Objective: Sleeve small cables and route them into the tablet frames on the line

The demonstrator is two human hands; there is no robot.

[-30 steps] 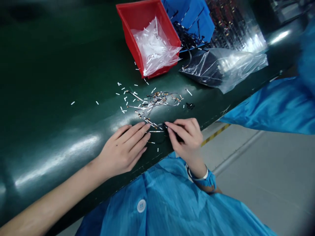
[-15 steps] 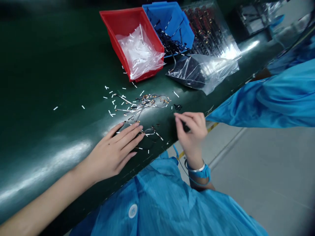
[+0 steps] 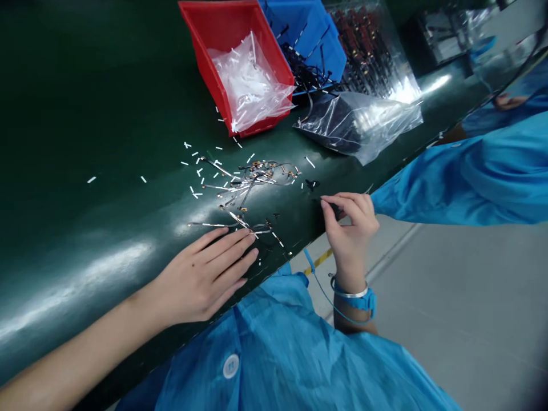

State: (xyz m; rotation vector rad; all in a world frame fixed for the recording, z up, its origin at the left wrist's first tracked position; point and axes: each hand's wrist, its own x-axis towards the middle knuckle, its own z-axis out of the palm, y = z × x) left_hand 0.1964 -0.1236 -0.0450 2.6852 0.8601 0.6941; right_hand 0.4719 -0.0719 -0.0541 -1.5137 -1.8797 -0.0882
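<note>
My left hand (image 3: 209, 277) lies palm down on the green work surface, fingers stretched out. Its fingertips rest at thin cables with small connectors (image 3: 250, 229). My right hand (image 3: 353, 220) is held near the surface's edge, thumb and index finger pinched together. Something tiny and dark shows at those fingertips, too small to name. Just left of the pinch lies a little heap of black bits (image 3: 312, 184). Farther up is a tangled pile of thin cables (image 3: 259, 177), with short white strips (image 3: 199, 172) scattered around it.
A red bin (image 3: 199, 51) holds a clear bag of white strips (image 3: 252, 85). Beside it a blue bin (image 3: 336, 48) contains black cables. A plastic bag (image 3: 362, 123) and a clear tray of parts (image 3: 368, 51) lie to the right. A co-worker's blue sleeve (image 3: 466, 171) reaches in from the right.
My right hand has moved right, away from the black bits, still pinched. My left hand has shifted slightly down and right, uncovering cables above its fingers. The view has moved a little.
</note>
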